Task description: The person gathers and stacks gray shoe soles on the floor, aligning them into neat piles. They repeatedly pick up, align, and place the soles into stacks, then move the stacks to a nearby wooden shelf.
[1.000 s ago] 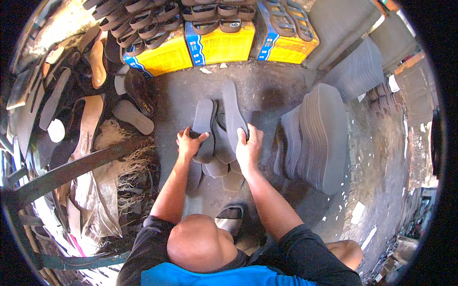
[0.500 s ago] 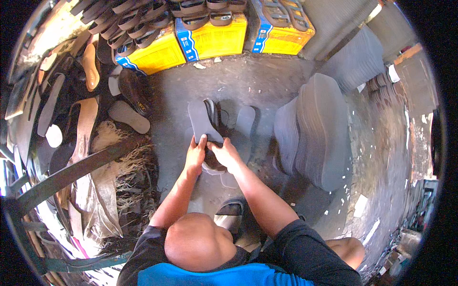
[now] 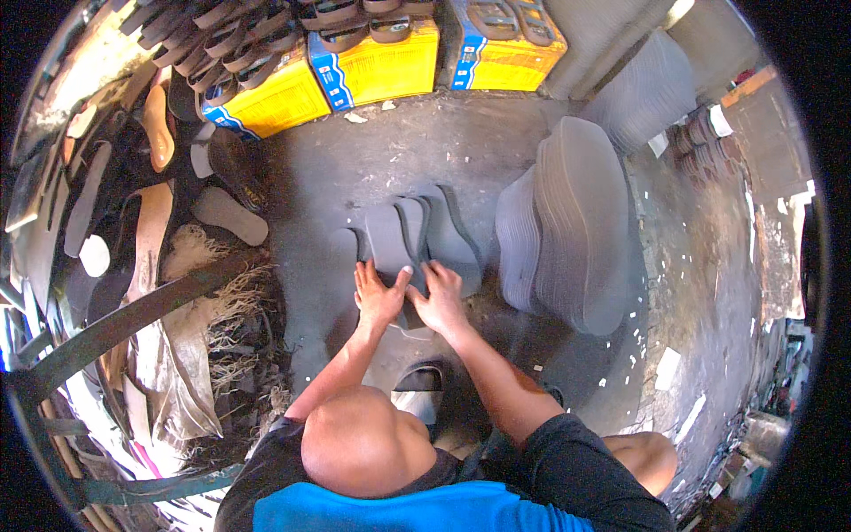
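Several grey shoe soles lie in an overlapping group on the floor in front of me. My left hand (image 3: 379,300) rests on the near part of the front grey sole (image 3: 386,232), its fingers stretched out and its thumb pointing toward the other hand. Just right of it, my right hand (image 3: 440,300) touches the near ends of the soles with its fingers apart. Another grey sole (image 3: 450,239) lies fanned out to the right. Farther left, one more sole (image 3: 344,244) lies partly beside my left hand. My hands hide the heel ends.
Tall stacks of grey soles (image 3: 581,230) stand to the right, with another stack (image 3: 651,93) behind. Yellow boxes (image 3: 377,71) topped with sandals line the far side. At left, a metal bar (image 3: 146,319) crosses loose soles and frayed material (image 3: 244,328). Paper scraps litter the right floor.
The grey sole that both hands held up is now down among the others. My hands have spread from their grip and lie over the soles, which are fanned differently.
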Demonstrator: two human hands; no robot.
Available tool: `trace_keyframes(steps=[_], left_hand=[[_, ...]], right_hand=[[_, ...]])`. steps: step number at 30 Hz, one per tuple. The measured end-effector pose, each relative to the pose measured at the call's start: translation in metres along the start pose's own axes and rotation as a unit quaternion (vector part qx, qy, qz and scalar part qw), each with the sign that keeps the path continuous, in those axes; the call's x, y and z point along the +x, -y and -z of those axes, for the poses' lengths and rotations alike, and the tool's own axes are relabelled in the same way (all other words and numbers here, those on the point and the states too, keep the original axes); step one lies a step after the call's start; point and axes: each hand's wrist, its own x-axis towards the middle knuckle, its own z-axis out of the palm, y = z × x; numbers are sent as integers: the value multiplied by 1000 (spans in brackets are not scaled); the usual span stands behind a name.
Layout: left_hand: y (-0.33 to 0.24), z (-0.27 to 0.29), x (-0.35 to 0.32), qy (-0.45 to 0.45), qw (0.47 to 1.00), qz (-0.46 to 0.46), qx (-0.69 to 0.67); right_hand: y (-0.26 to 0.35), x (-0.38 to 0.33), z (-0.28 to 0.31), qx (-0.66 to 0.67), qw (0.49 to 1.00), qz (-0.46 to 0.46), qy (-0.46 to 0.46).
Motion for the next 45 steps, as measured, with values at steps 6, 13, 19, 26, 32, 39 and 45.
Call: trace_keyframes(steps=[6, 13, 19, 26, 32, 39, 45], left_hand=[[12, 22, 20, 37, 997, 37, -55], [41, 31, 10, 175, 925, 68, -330], [21, 24, -7, 182, 923, 62, -332], [21, 35, -1, 226, 912, 48, -339], [6, 44, -17, 238, 849, 42, -470], [-16, 124, -53, 217, 882, 0, -418], [-16, 123, -72, 210, 883, 14, -420]], right_hand=[[21, 5, 7, 1, 996, -14, 92], [6, 9, 15, -14, 993, -2, -116], [-13, 15, 28, 1, 962, -267, 48], [32, 11, 73, 71, 989, -67, -110], [44, 11, 37, 67, 993, -98, -19], [72, -15, 32, 453, 845, -203, 199], [90, -1, 55, 572, 742, -254, 242]])
